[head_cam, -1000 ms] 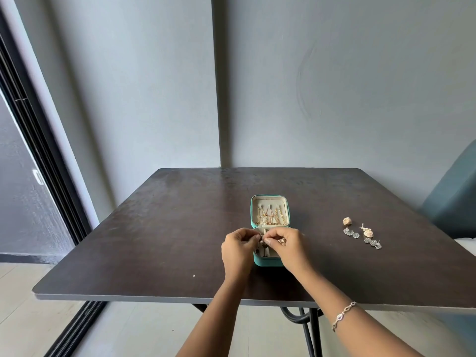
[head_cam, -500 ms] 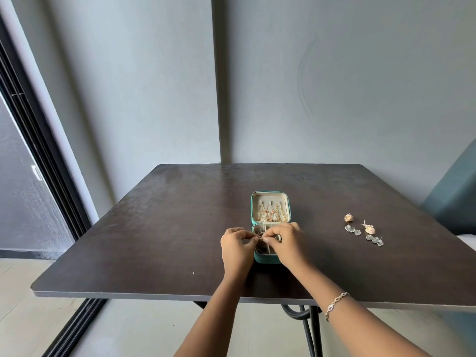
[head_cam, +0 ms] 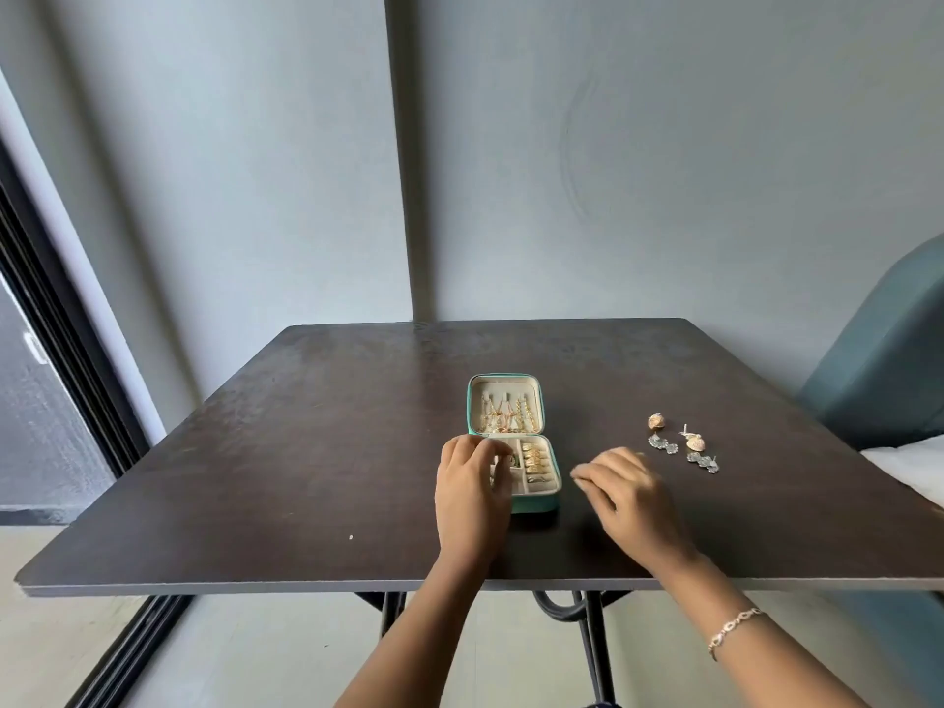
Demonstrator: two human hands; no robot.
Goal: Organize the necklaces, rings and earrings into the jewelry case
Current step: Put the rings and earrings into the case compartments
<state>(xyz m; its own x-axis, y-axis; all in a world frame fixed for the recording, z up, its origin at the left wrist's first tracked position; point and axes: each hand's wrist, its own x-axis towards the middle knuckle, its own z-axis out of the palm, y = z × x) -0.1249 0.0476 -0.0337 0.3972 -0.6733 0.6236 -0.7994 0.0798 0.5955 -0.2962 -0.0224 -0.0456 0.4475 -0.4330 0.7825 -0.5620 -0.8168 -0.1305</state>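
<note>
Open teal jewelry case point(head_cam: 536, 503) lay on the dark table point(head_cam: 306, 452), necklaces point(head_cam: 505, 416) in its lid, rings point(head_cam: 536, 459) in its base. The left hand point(head_cam: 472, 485) rested curled over the left compartment; whether it pinched anything could not be told. The blurred right hand point(head_cam: 626, 495) hovered relaxed and empty between case and loose earrings point(head_cam: 684, 444).

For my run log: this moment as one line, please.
left hand: fingers curled over left side of jewelry case, grip unclear | right hand: blurred, nothing seen held | earrings: loose on table
</note>
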